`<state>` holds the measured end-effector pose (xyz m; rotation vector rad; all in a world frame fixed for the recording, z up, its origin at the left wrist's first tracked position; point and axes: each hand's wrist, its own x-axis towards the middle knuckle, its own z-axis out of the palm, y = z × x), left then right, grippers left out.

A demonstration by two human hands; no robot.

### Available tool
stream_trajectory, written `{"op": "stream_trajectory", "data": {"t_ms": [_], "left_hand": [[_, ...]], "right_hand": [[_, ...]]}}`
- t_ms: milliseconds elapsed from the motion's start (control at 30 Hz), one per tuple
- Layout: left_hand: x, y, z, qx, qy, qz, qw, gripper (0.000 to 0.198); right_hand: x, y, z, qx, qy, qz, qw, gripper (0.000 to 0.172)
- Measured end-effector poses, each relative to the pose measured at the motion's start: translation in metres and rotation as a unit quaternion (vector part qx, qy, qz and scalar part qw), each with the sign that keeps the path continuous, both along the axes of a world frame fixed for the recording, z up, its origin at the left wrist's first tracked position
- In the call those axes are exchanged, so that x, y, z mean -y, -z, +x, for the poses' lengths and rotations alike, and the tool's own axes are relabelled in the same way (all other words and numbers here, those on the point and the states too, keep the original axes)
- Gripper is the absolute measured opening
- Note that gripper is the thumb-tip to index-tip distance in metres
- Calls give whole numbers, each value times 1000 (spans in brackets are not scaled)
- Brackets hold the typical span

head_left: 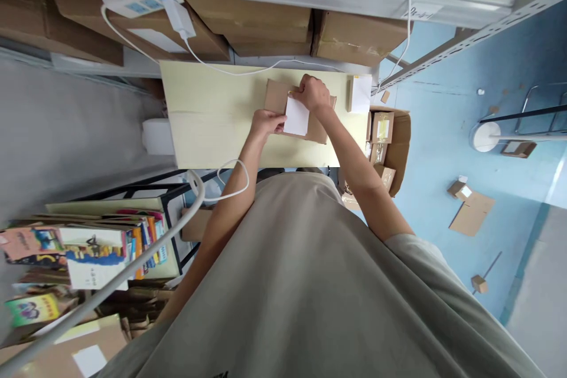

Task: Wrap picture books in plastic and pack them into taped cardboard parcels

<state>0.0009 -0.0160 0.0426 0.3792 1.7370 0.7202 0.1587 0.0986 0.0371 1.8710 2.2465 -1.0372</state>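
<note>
A white rectangular label or card (pixel 296 117) lies over a flat piece of brown cardboard (pixel 275 94) on the pale yellow table (pixel 212 112). My left hand (pixel 267 122) pinches the white piece at its left edge, thumb on top. At its upper edge, the closed fingers of my right hand (pixel 313 93) grip a corner. The cardboard sticks out on both sides beneath the white piece and my hands. Near the table's right end stands a white stack or box (pixel 360 93), apart from my hands.
Brown boxes (pixel 270 23) line the shelf behind the table, with a power strip (pixel 137 1) and a white cable (pixel 248 73) along the back edge. Right of the table is an open carton (pixel 398 147) of small boxes. Books (pixel 146 242) fill a rack at lower left.
</note>
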Motion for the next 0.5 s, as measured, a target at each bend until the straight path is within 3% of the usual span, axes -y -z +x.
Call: {"op": "stream_trajectory", "data": {"t_ms": [67,300,500], "left_hand": [[0,0,1,1,-2,2,1000,25],[2,9,1,-5,12,9,1000,36],[6,15,3,-23,23,29,999,23]], "right_hand": [[2,-1,3,2,2,-2,1000,41],[16,-7,54,5,23,-4,1000,42],[20,6,14,-3,24,12,1000,45]]}}
